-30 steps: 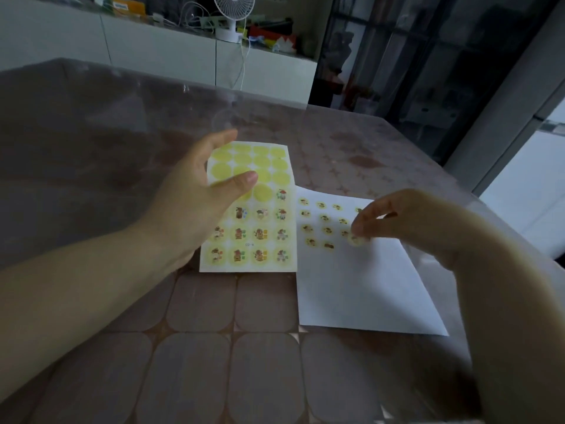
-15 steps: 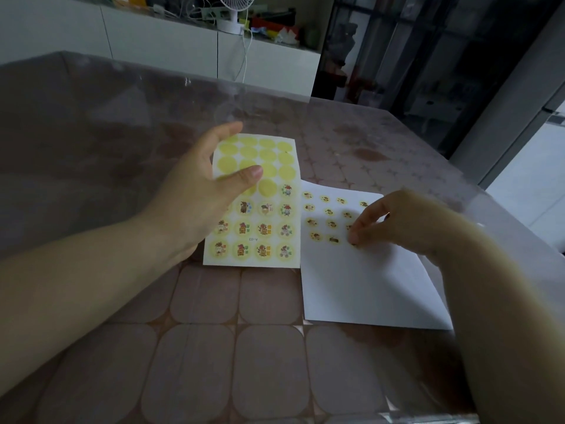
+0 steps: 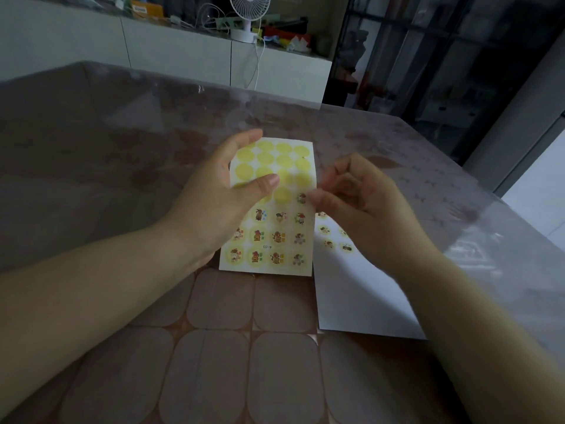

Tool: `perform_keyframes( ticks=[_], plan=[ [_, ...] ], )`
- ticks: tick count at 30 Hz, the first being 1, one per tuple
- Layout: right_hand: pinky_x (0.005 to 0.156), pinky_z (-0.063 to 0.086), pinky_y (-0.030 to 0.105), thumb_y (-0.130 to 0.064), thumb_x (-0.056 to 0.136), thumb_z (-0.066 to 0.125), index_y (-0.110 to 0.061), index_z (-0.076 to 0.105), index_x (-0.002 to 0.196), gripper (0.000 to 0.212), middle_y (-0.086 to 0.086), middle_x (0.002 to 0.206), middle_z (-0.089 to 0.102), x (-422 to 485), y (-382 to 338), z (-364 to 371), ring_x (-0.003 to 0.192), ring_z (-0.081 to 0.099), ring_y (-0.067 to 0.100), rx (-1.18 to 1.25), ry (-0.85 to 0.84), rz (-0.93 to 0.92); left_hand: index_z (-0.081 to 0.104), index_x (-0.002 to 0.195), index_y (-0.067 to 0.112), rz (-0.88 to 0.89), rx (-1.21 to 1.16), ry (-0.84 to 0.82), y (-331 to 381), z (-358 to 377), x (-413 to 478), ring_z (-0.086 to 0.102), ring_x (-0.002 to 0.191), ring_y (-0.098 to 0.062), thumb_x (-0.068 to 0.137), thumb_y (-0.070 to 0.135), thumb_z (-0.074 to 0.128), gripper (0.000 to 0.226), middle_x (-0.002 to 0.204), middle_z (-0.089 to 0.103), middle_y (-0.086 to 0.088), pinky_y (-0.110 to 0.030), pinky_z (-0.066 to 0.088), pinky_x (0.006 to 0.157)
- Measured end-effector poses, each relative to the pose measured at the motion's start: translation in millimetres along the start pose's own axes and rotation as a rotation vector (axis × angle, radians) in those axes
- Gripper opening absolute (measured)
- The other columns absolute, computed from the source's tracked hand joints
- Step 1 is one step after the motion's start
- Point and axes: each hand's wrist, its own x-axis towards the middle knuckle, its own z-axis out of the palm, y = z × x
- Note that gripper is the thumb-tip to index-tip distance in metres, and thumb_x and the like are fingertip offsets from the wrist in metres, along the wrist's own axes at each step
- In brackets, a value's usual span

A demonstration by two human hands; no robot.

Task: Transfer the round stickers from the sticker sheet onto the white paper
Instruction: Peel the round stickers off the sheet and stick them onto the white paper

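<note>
Returning from white paper (image 3: 360,295) to sticker sheet (image 3: 275,240), right hand (image 3: 357,194) curls fingers (image 3: 328,179) at next sticker (image 3: 301,198), pinch unconfirmed; left hand (image 3: 214,203) pinches sheet.

The sticker sheet (image 3: 287,228) is a white rectangle. Its upper rows show bare yellow circles (image 3: 265,158), and its lower rows hold round stickers (image 3: 277,237) with cartoon figures. The white paper (image 3: 351,295) lies flat just beside its right edge and bears several small transferred stickers (image 3: 329,243) near its far end.

right hand (image 3: 357,194) off paper (image 3: 351,295), at sticker sheet (image 3: 287,229)
</note>
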Motion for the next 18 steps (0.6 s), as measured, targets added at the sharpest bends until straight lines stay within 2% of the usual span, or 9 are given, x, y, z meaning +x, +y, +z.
perform_keyframes(
  ticks=[2, 3, 6, 10, 15, 18],
  plan=[
    [0.078, 0.056, 0.042, -0.010, 0.078, 0.071, -0.023, 0.058, 0.080, 0.019, 0.011, 0.075, 0.064, 0.1, 2.4, 4.2, 0.078, 0.066, 0.028, 0.092, 0.015, -0.021, 0.049, 0.127, 0.041, 0.005, -0.016, -0.002, -0.3, 0.6, -0.2, 0.050, 0.126, -0.018, 0.075, 0.032, 0.069, 0.056, 0.134, 0.054, 0.008, -0.042, 0.041, 0.106],
    [0.079, 0.055, 0.043, -0.007, 0.076, 0.072, -0.024, 0.061, 0.080, 0.021, 0.014, 0.073, 0.063, 0.1, 3.1, 4.6, 0.076, 0.066, 0.029, 0.113, 0.024, -0.024, 0.050, 0.128, 0.038, 0.011, -0.027, -0.008, -0.4, 0.8, -0.3, 0.051, 0.126, -0.018, 0.078, 0.028, 0.070, 0.055, 0.133, 0.054, 0.008, -0.042, 0.041, 0.105],
    [0.078, 0.057, 0.034, -0.004, 0.072, 0.074, -0.023, 0.070, 0.082, 0.022, 0.008, 0.080, 0.072, 0.0, 4.1, 5.0, 0.079, 0.070, 0.019, 0.176, 0.039, -0.006, 0.049, 0.130, 0.033, 0.023, -0.039, -0.016, -0.2, 1.5, -0.3, 0.054, 0.121, -0.015, 0.085, 0.017, 0.067, 0.051, 0.132, 0.055, 0.007, -0.040, 0.044, 0.103],
    [0.072, 0.055, 0.019, -0.003, 0.071, 0.074, -0.019, 0.073, 0.083, 0.021, -0.005, 0.082, 0.073, -0.8, 2.5, 6.6, 0.078, 0.070, 0.010, 0.199, 0.092, 0.015, 0.049, 0.130, 0.032, 0.023, -0.059, -0.018, 1.1, 2.8, -0.5, 0.056, 0.120, -0.013, 0.085, 0.015, 0.066, 0.051, 0.131, 0.056, 0.006, -0.039, 0.045, 0.102],
    [0.067, 0.052, 0.013, -0.003, 0.071, 0.075, -0.021, 0.073, 0.078, 0.019, -0.012, 0.075, 0.073, 0.1, 3.0, 7.9, 0.074, 0.069, 0.005, 0.189, 0.124, 0.002, 0.051, 0.123, 0.040, 0.032, -0.075, -0.034, 0.1, 1.5, 0.3, 0.053, 0.123, -0.018, 0.082, 0.019, 0.069, 0.049, 0.133, 0.055, 0.003, -0.043, 0.043, 0.104],
    [0.066, 0.051, 0.012, -0.002, 0.071, 0.075, -0.020, 0.073, 0.077, 0.019, -0.013, 0.074, 0.072, 0.8, 4.2, 7.8, 0.074, 0.069, 0.004, 0.171, 0.107, -0.012, 0.051, 0.120, 0.045, 0.022, -0.065, -0.036, -0.3, 1.4, 1.0, 0.051, 0.126, -0.021, 0.072, 0.031, 0.070, 0.053, 0.133, 0.055, 0.005, -0.044, 0.042, 0.104]
  ],
)
